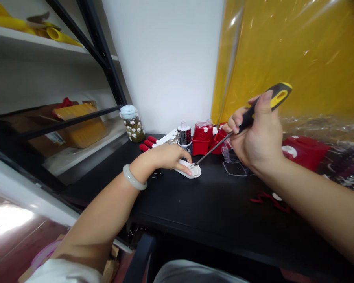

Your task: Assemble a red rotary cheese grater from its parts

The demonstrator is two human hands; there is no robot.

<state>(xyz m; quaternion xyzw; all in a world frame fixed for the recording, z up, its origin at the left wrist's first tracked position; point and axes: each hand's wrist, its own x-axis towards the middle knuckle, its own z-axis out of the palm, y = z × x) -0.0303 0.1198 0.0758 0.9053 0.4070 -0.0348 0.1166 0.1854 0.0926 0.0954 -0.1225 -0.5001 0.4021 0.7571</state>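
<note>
White piece (held), screwdriver, inside table edge

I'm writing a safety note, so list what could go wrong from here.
The screwdriver could slip off the white part and jab the left hand, whose fingers hold it close to the tip. The small loose pieces near that wrist might get brushed away.

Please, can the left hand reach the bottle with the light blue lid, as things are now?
Probably yes, but the left hand would likely first release the white part. The bottle stands upright at the table's back left; the red handles between them lie low and should hardly block it.
</note>
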